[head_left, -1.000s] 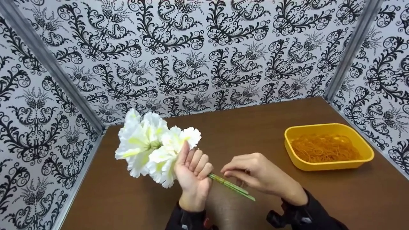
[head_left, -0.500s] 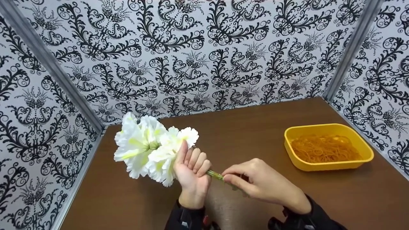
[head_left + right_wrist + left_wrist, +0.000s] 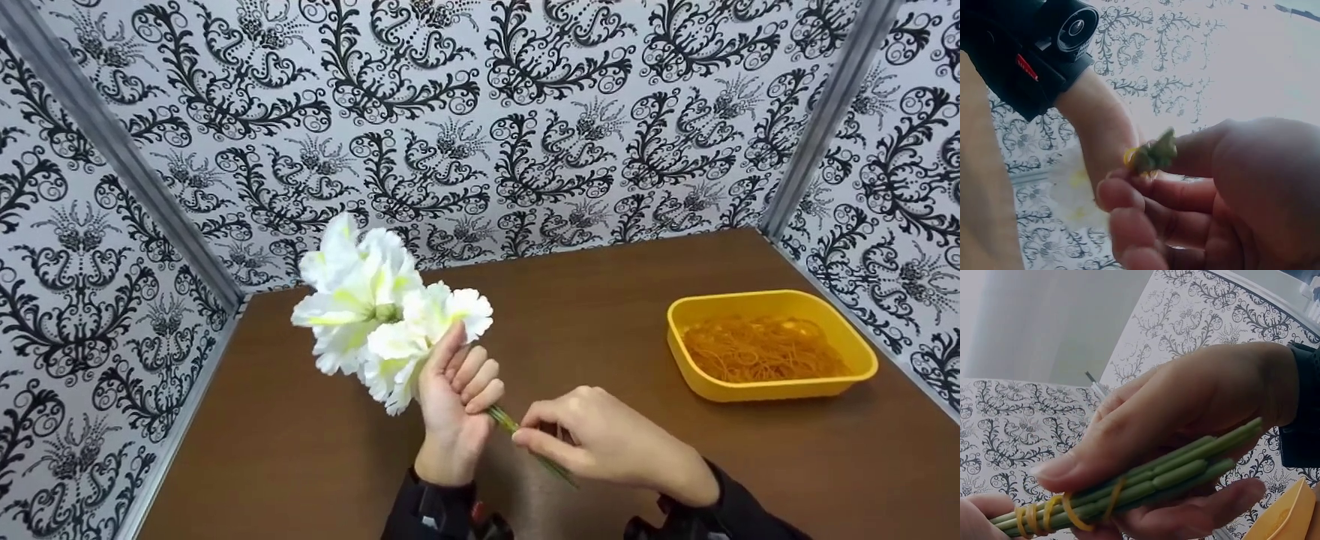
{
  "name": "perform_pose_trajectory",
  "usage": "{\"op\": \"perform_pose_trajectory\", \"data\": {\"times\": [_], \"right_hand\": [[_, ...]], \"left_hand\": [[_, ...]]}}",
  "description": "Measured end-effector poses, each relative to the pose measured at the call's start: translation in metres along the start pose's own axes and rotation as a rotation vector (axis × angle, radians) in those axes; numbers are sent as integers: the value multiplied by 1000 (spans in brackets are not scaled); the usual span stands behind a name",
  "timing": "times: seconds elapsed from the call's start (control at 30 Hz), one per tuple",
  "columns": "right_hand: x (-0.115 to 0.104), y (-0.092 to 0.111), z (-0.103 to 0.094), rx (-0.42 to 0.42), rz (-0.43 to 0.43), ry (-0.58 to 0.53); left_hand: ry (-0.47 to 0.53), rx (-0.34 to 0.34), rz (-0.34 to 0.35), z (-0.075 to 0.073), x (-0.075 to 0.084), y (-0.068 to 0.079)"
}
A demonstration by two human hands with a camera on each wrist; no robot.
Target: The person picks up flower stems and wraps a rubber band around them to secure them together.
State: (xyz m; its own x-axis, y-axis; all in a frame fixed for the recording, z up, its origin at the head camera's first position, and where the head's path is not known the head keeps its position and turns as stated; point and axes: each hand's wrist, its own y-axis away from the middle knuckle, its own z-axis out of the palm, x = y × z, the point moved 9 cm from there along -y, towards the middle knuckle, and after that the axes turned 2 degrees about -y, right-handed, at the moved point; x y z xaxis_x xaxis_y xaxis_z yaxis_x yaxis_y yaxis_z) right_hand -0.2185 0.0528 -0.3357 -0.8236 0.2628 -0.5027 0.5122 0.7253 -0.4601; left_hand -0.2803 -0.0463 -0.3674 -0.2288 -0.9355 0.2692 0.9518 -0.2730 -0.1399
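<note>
My left hand [image 3: 454,412] grips a bunch of white flowers [image 3: 360,300] with yellow-tinged petals, just below the blooms. The blooms tilt up to the left, while the green stems [image 3: 1179,473] slant down to the right. Several yellow rubber bands [image 3: 1048,515] circle the stems close to my left thumb, one or two lying slanted. At these bands, my right hand [image 3: 600,435] holds the stems between thumb and fingers. The cut stem ends stick out past its palm. In the right wrist view those ends are blurred, with a bit of yellow band beside them.
A yellow plastic tub [image 3: 772,391] stands on the brown table [image 3: 592,300] at the right, holding a heap of rubber bands [image 3: 761,349]. Patterned panels [image 3: 465,135] enclose the table at the back and both sides. A wrist camera [image 3: 1075,31] sits on the left cuff.
My right hand has come in from beside the stems and taken hold of them at the bands. The flowers and left hand have tilted up and slightly right.
</note>
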Motion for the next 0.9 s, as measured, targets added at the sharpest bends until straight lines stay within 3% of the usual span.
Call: {"op": "perform_pose_trajectory", "data": {"times": [0.27, 0.43, 0.53, 0.6, 0.67, 0.77, 0.9], "right_hand": [[17, 10, 24, -146, 8, -297], [24, 17, 44, -238, 64, -520], [27, 22, 51, -251, 101, -593], [29, 24, 52, -237, 110, -610], [31, 26, 49, -195, 110, -584], [34, 29, 40, -103, 112, -524], [43, 33, 30, 0, 152, -459]], "left_hand": [[-46, -1, -91, -3, -12, -2], [-208, -4, -163, -5, -21, 0], [-435, 2, -170, -6, -24, 1], [-643, 1, -146, -6, -23, 1], [-874, 2, -117, -6, -19, 1], [-1231, -55, -52, 1, -13, 1], [-1616, -124, 26, 9, -10, 4]]}}
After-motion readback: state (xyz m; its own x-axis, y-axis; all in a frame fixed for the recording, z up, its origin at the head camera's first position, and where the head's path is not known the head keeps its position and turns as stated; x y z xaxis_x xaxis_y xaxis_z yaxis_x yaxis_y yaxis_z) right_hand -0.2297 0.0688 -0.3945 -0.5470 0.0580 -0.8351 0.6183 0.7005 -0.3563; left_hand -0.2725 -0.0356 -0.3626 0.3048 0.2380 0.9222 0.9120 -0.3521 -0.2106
